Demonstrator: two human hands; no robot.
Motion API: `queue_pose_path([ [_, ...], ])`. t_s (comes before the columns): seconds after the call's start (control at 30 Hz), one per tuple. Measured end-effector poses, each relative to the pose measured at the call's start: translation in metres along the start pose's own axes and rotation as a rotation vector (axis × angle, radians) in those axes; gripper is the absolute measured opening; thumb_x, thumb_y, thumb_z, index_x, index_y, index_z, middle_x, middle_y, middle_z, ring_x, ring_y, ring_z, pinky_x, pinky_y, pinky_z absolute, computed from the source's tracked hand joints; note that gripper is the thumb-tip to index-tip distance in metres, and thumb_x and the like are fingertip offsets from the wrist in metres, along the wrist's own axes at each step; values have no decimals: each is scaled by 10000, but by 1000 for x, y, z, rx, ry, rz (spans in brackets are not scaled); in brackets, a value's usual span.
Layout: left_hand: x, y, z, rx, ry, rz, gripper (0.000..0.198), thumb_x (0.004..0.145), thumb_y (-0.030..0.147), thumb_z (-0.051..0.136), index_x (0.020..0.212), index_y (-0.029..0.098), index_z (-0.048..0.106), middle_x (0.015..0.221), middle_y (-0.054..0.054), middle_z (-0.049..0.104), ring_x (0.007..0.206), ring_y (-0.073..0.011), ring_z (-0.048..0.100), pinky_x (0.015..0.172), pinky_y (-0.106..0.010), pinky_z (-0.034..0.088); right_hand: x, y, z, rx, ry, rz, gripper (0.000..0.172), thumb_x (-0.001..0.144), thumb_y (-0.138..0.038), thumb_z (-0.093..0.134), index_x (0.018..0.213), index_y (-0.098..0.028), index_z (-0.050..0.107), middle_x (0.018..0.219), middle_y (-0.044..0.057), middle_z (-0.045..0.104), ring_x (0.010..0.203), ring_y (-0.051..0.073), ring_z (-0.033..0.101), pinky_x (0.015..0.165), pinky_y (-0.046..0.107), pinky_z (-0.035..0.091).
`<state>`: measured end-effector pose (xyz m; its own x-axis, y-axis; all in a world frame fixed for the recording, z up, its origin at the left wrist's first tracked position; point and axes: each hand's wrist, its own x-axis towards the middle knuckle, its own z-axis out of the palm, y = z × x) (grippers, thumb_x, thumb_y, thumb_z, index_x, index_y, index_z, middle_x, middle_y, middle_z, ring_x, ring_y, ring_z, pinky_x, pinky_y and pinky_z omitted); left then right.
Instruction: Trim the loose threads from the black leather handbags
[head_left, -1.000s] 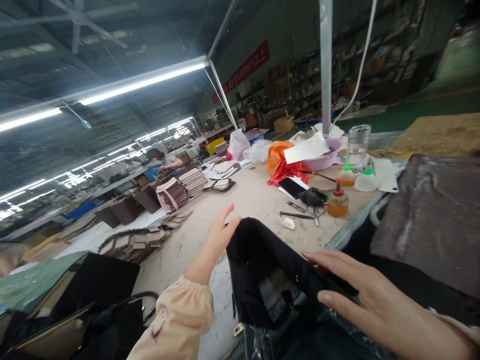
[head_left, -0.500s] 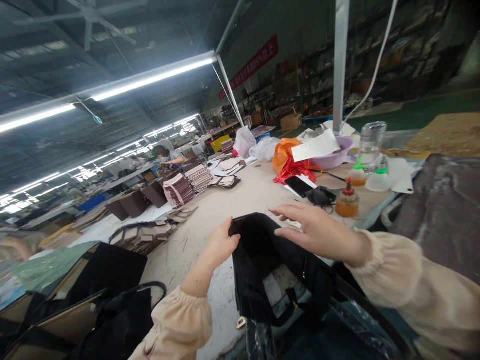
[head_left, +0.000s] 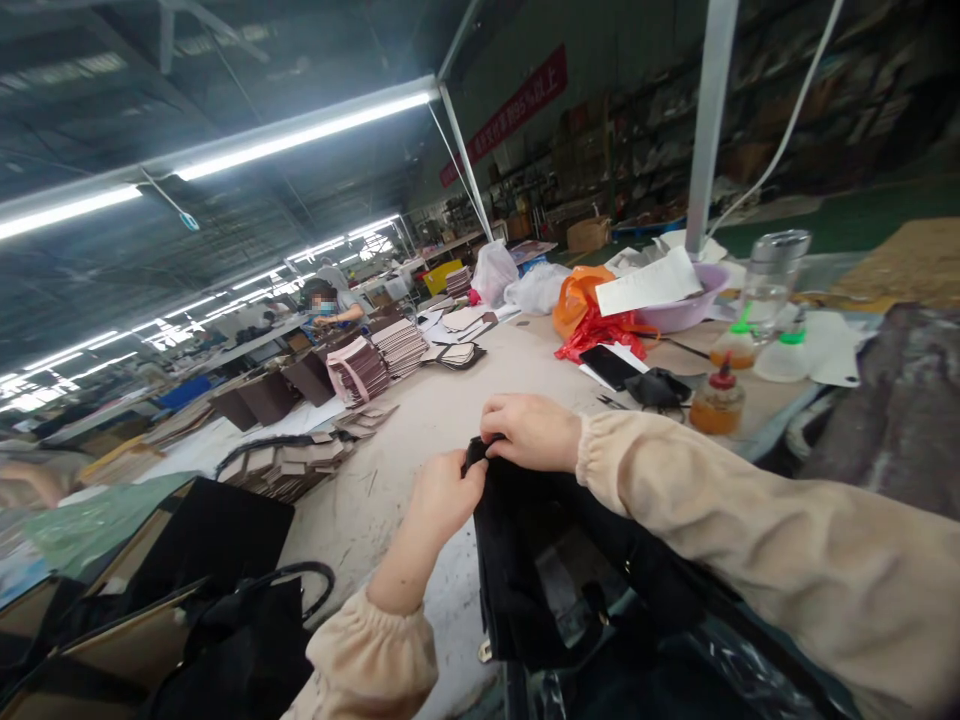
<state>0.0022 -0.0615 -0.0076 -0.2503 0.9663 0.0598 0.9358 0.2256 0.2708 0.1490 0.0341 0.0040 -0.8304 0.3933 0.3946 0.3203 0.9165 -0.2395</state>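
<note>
A black bag [head_left: 517,570] stands at the near edge of the worktable, with its handle and a small metal fitting showing. My left hand [head_left: 444,492] pinches the far left corner of its top rim between thumb and fingers. Right beside it, my right hand [head_left: 531,432] is closed on the same rim, fingers bent down over the edge. The two hands almost touch. Part of the bag's opening is hidden under my right forearm.
More black bags [head_left: 225,630] lie at the left. Stacked brown panels [head_left: 360,370] sit farther back. To the right are a phone [head_left: 609,368], a glue bottle [head_left: 718,402], a purple basin [head_left: 694,300] and a glass jar [head_left: 776,280]. A co-worker [head_left: 334,300] sits in the distance.
My right hand has moved left from above the bag's right side and closed on the rim beside my left hand. My left hand keeps its hold at the corner.
</note>
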Motion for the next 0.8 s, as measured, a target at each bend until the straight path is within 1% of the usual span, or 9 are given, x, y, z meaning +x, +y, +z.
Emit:
queue_pose_path([
  [0.1, 1, 0, 0, 41, -10, 2, 326, 838, 351, 434, 700, 141, 641, 561, -27, 560, 517, -126, 459, 503, -244, 221, 5, 2, 3, -52, -11, 4, 87, 787, -235, 601, 822, -197, 671, 983, 33, 621, 828, 158, 579, 691, 249, 402],
  [0.23, 1, 1, -3, 86, -36, 40, 339, 845, 356, 419, 724, 144, 655, 588, -51, 593, 531, -146, 483, 516, -255, 233, 10, 3, 6, -107, -23, -9, 111, 826, -222, 552, 811, -181, 654, 949, 37, 627, 818, 161, 586, 677, 253, 405],
  [0.4, 3, 2, -4, 108, -61, 57, 348, 852, 353, 402, 740, 146, 658, 651, -81, 637, 565, -164, 522, 528, -259, 262, 13, -1, 8, -233, -46, -50, 147, 856, -230, 521, 901, -122, 611, 946, 94, 608, 828, 195, 593, 658, 278, 432],
  [0.57, 5, 1, -3, 71, -68, 100, 300, 839, 314, 418, 692, 150, 623, 617, -60, 614, 552, -146, 510, 524, -253, 258, 14, -6, 8, -313, -64, -61, 178, 878, -200, 460, 954, -100, 587, 944, 124, 601, 812, 218, 608, 637, 292, 452],
  [0.7, 6, 2, -3, 64, -77, 103, 275, 825, 285, 426, 668, 148, 605, 585, -48, 589, 541, -139, 497, 520, -250, 257, 16, -7, 9, -271, -40, -15, 175, 863, -199, 482, 936, -99, 606, 928, 118, 620, 773, 210, 620, 604, 272, 452],
  [0.8, 7, 3, -2, 53, -84, 72, 297, 832, 289, 402, 684, 143, 614, 581, -48, 583, 544, -143, 500, 512, -248, 258, 15, 1, 9, -96, -19, 44, 159, 839, -249, 539, 874, -129, 637, 922, 97, 641, 823, 203, 614, 690, 280, 466],
])
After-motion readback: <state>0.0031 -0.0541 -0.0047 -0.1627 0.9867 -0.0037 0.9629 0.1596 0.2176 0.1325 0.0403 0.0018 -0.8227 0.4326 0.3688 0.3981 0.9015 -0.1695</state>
